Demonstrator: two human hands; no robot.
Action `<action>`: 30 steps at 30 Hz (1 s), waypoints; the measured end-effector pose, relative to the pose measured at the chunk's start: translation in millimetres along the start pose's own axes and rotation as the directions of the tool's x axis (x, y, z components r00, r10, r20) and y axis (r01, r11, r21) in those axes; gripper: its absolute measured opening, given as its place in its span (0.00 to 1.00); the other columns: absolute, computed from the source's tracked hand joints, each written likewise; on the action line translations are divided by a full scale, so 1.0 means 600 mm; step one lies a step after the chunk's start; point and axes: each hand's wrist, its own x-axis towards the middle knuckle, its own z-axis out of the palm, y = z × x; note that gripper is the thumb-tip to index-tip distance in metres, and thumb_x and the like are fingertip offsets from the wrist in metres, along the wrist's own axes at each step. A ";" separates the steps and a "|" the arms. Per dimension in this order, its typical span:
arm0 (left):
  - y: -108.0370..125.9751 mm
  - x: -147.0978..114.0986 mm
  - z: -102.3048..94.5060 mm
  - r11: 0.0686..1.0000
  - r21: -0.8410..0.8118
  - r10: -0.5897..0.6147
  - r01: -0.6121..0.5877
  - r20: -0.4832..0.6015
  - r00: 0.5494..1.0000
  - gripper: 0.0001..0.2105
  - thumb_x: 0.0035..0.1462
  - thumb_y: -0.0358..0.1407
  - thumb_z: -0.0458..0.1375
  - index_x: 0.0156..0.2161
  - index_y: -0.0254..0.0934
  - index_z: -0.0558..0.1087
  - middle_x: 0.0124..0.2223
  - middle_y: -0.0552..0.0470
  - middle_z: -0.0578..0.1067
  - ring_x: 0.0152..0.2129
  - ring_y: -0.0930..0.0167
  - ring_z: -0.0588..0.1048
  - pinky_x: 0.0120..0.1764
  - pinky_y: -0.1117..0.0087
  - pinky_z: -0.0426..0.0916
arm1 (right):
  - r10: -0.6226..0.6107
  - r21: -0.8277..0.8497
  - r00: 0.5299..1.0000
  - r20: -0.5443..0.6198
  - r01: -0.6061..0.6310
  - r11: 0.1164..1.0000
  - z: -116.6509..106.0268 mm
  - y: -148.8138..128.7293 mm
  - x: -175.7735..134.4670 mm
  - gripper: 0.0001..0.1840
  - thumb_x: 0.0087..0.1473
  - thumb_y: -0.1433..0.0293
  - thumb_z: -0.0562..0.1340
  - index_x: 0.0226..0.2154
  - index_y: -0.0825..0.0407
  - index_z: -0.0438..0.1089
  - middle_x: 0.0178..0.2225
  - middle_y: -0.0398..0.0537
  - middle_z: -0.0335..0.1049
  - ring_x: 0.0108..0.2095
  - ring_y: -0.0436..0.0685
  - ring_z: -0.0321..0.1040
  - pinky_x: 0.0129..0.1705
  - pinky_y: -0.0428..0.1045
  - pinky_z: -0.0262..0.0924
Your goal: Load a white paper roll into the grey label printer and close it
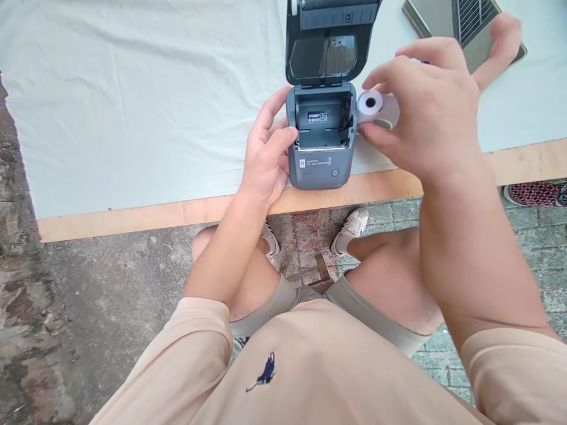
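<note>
Expect the printer (322, 171) to feel rigid and fairly light, its smooth shell perhaps a little slippery. It sits on the cloth (133, 106) at the near edge of the table (199, 211), between your hands. Your left hand (266, 153) grips its left side, thumb at the rim of the bay (321, 131) and fingers along the outer wall; that lower body seems the surest place to hold. The raised lid (330, 18) is probably the fragile part, so avoid pulling on it or its hinge (325, 81).

Your right hand (425, 100) pinches the roll (363, 110) between thumb and fingertips, just beside the printer's right wall. The roll should be light and firm, though squeezing too hard could dent it; hold it around its curved side.

The printer is dark blue-grey with rounded corners, a clear window (325, 55) in the lid, a printed label (318, 117) inside the bay and a round button (335, 173) on the front. The roll is white, with a dark hole (371, 103) facing you
</note>
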 end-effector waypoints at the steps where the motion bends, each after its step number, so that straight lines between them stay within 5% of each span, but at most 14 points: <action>1: 0.001 0.000 0.000 1.000 0.001 -0.005 0.005 0.005 1.000 0.29 0.49 0.55 0.59 0.54 0.49 0.62 0.44 0.53 0.73 0.54 0.62 0.70 0.49 0.62 0.70 | -0.033 -0.013 0.997 -0.064 0.032 0.999 0.001 0.001 0.000 0.17 0.48 0.67 0.60 0.43 0.47 0.68 0.38 0.47 0.72 0.57 0.56 0.59 0.59 0.57 0.53; 5: 0.002 -0.001 -0.001 1.000 0.006 -0.016 0.016 0.000 1.000 0.27 0.50 0.52 0.59 0.54 0.50 0.62 0.43 0.54 0.74 0.49 0.64 0.73 0.45 0.63 0.70 | -0.081 0.039 0.932 -0.353 0.101 0.994 -0.015 -0.004 -0.002 0.14 0.46 0.63 0.61 0.39 0.47 0.70 0.35 0.44 0.71 0.52 0.57 0.66 0.62 0.63 0.45; 9: -0.001 -0.001 0.000 1.000 -0.015 0.005 -0.005 -0.001 1.000 0.26 0.51 0.50 0.58 0.54 0.48 0.61 0.42 0.54 0.73 0.43 0.66 0.76 0.42 0.65 0.71 | -0.176 0.207 0.905 -0.386 0.271 0.940 -0.045 -0.026 -0.005 0.20 0.51 0.61 0.58 0.47 0.49 0.68 0.44 0.46 0.71 0.47 0.56 0.68 0.49 0.53 0.60; 12: 0.000 -0.002 0.003 1.000 -0.022 0.019 -0.019 0.004 1.000 0.25 0.51 0.49 0.58 0.53 0.48 0.62 0.42 0.55 0.73 0.46 0.65 0.75 0.44 0.64 0.71 | -0.197 0.314 0.947 -0.254 0.273 0.909 -0.056 -0.060 -0.005 0.24 0.51 0.64 0.56 0.52 0.50 0.61 0.45 0.43 0.70 0.42 0.53 0.70 0.43 0.50 0.62; 16: 0.002 -0.004 0.005 0.999 -0.028 0.018 -0.018 0.008 1.000 0.24 0.50 0.49 0.59 0.52 0.50 0.62 0.43 0.55 0.73 0.49 0.64 0.73 0.46 0.65 0.70 | -0.055 -0.032 0.998 0.036 0.057 0.998 -0.055 -0.103 0.004 0.17 0.52 0.66 0.52 0.46 0.46 0.62 0.39 0.42 0.71 0.38 0.58 0.68 0.46 0.58 0.56; 22: 0.003 -0.006 0.006 1.000 -0.009 -0.005 0.005 -0.006 1.000 0.25 0.51 0.49 0.59 0.53 0.49 0.61 0.41 0.55 0.72 0.49 0.64 0.74 0.45 0.65 0.71 | -0.001 -0.164 0.981 0.193 0.033 0.986 -0.051 -0.117 0.019 0.18 0.55 0.69 0.46 0.45 0.38 0.62 0.40 0.43 0.70 0.39 0.59 0.66 0.47 0.62 0.53; 30: -0.001 -0.007 0.005 0.996 -0.085 0.040 -0.037 0.037 0.999 0.22 0.52 0.43 0.58 0.52 0.49 0.61 0.39 0.56 0.72 0.48 0.66 0.75 0.46 0.65 0.70 | -0.006 -0.210 0.967 0.254 0.061 0.976 -0.058 -0.126 0.021 0.20 0.57 0.71 0.43 0.45 0.41 0.62 0.41 0.45 0.68 0.44 0.61 0.65 0.49 0.65 0.53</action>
